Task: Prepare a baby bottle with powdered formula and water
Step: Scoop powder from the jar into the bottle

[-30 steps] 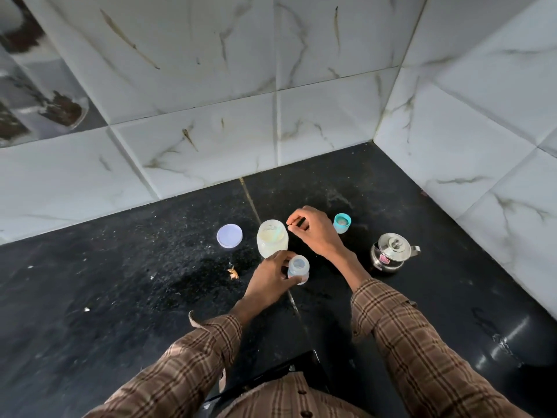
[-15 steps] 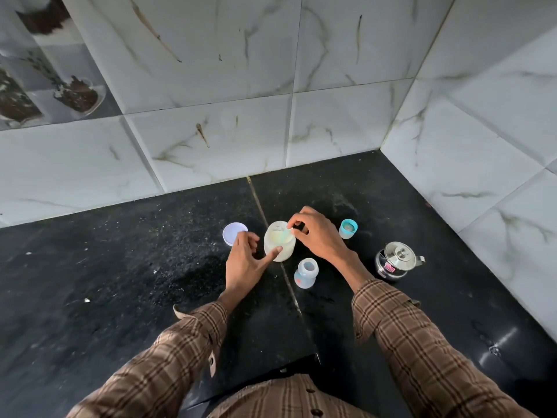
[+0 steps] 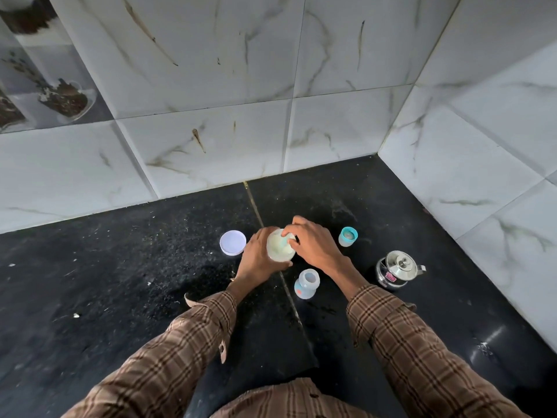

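Two hands meet at one open formula jar (image 3: 281, 246) of pale powder on the black counter (image 3: 120, 282). Left hand (image 3: 259, 257) grips its side; right hand (image 3: 313, 245) pinches something at its mouth. One open baby bottle (image 3: 306, 284) stands just beside, with one lid (image 3: 232, 242), one teal-rimmed cap (image 3: 348, 236), one steel kettle (image 3: 397, 269).

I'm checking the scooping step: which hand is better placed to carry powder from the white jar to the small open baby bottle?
Probably the right hand: its fingers are already at the mouth of the white formula jar, which the left hand grips, and the small clear baby bottle stands just below the right wrist.
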